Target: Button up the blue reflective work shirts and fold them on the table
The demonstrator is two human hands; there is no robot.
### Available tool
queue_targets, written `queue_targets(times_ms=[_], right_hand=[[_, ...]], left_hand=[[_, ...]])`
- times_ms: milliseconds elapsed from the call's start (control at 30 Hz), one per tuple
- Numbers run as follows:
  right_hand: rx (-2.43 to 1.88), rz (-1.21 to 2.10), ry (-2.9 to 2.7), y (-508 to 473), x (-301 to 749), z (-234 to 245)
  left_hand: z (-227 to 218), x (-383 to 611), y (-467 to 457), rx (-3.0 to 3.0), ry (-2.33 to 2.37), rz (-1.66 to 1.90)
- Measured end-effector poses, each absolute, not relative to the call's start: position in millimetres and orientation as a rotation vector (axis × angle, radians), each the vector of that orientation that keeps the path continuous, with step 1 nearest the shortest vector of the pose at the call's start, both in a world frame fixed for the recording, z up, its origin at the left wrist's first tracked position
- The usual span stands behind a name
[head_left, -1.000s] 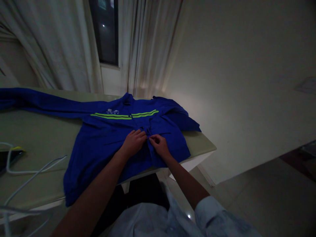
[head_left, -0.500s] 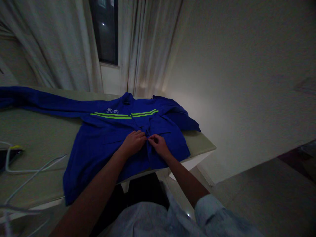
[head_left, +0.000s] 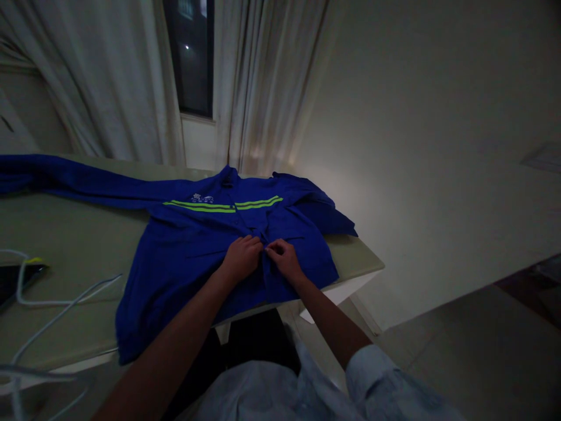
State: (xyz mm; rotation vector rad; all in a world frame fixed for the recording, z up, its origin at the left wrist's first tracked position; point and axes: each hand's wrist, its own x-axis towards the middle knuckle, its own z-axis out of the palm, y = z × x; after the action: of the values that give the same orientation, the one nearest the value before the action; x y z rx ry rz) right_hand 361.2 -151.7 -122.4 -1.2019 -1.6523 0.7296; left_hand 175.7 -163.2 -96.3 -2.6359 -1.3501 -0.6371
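A blue jacket (head_left: 184, 245) with two lime-green chest stripes lies spread front-up on a pale table (head_left: 65, 234); one sleeve stretches far to the left. My left hand (head_left: 241, 258) and my right hand (head_left: 284, 260) meet at the jacket's front opening, below the stripes. Both hands have their fingers curled and pinched on the edges of the front placket. What lies between the fingertips is too small to make out.
White cables (head_left: 52, 304) loop over the table's left part beside a dark flat device (head_left: 17, 278). White curtains (head_left: 258, 82) and a dark window (head_left: 193, 55) stand behind the table. The table's right corner (head_left: 372, 266) ends near a bare wall.
Both hands stay pinched at the jacket's front opening and have shifted slightly lower along it. The jacket has not visibly moved.
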Motion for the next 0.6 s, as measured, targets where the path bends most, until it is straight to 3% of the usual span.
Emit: queue_targets(times_ms=[367,600], right_hand=[[-1.21,1.012,-1.581,-121,338,-120],[-1.147,1.0,-1.533,-124,332,-133]], left_hand=[[-87,178,-194,-2.421,-1.487,-0.559],[-101,176,-189,-2.499,-1.446,-0.592]])
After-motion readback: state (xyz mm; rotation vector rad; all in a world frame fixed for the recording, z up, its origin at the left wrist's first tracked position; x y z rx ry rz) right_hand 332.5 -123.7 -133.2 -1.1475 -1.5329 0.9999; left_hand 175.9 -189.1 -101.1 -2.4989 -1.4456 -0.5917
